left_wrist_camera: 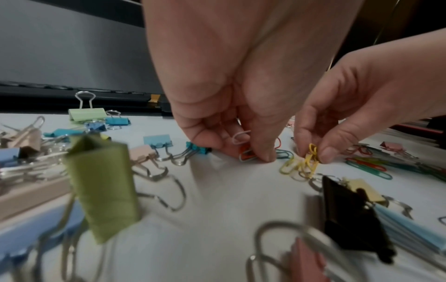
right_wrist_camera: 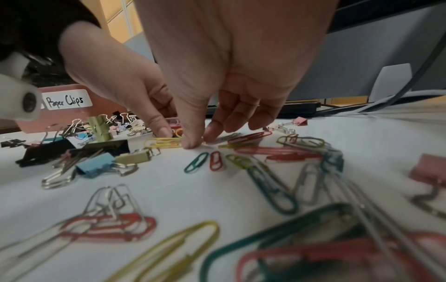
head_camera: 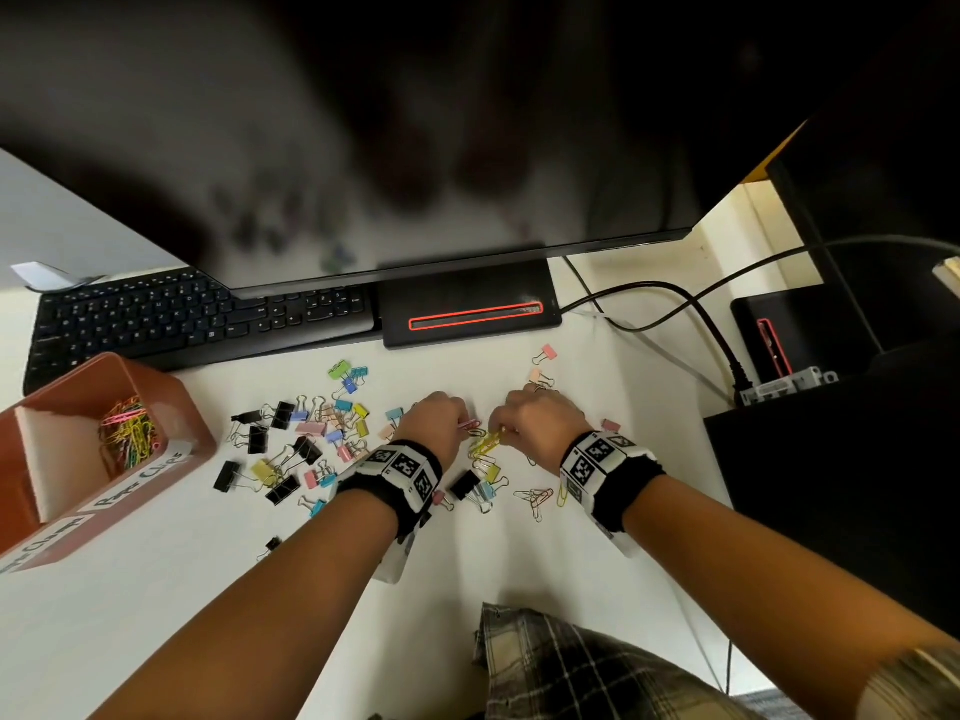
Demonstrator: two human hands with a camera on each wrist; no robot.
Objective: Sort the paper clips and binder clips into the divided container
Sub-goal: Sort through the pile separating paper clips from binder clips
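Both hands work side by side in the clip pile on the white desk (head_camera: 519,553). My left hand (head_camera: 460,426) has its fingers curled round a few paper clips (left_wrist_camera: 241,136), a pale pink one and an orange one, its fingertips down on the desk. My right hand (head_camera: 501,431) pinches a small bunch of yellow paper clips (left_wrist_camera: 311,157) between thumb and forefinger, just off the desk. More paper clips (right_wrist_camera: 277,152) lie near the right hand. Coloured and black binder clips (head_camera: 311,439) are scattered to the left. The brown divided container (head_camera: 197,433) stands at the left, with paper clips (head_camera: 127,428) in its far compartment.
A black keyboard (head_camera: 182,319) and a monitor base (head_camera: 467,304) lie behind the pile, under a large monitor (head_camera: 415,148). Cables (head_camera: 701,314) and dark boxes (head_camera: 831,459) stand at the right. A label on the container reads "Paper Clips" (right_wrist_camera: 65,100).
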